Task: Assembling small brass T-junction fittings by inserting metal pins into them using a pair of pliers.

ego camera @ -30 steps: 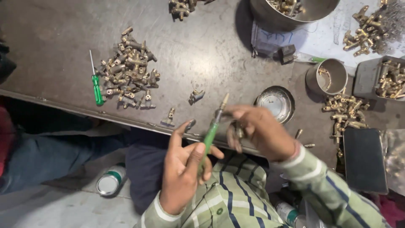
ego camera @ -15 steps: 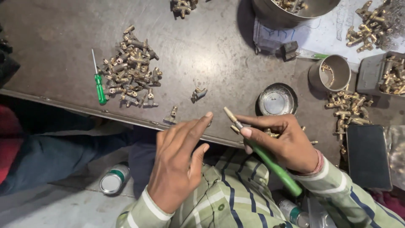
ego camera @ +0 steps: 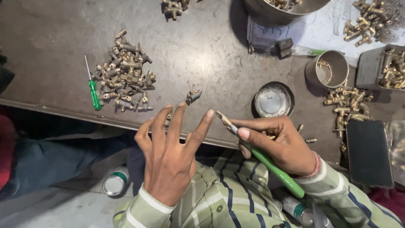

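Note:
My right hand point(ego camera: 280, 141) grips a green-handled tool point(ego camera: 270, 162) with a metal tip that points up-left toward my left fingertips. My left hand point(ego camera: 171, 154) is spread open, fingers apart, holding nothing, over the near edge of the dark metal table point(ego camera: 211, 55). A small brass fitting point(ego camera: 193, 96) lies on the table just beyond my left fingers. Further left is a heap of brass fittings point(ego camera: 124, 74) with a small green screwdriver point(ego camera: 93, 89) beside it.
A shallow round metal dish point(ego camera: 273, 100) sits above my right hand. A steel cup point(ego camera: 327, 69), loose brass parts point(ego camera: 348, 103), a dark flat phone-like slab point(ego camera: 369, 154), a grey bin of fittings point(ego camera: 386, 67) and a large steel bowl point(ego camera: 278, 8) stand right and back. A tin point(ego camera: 114, 181) lies on the floor.
The green tool passed from my left hand into my right hand. My left hand let go and spread open. The tool's tip now points up-left.

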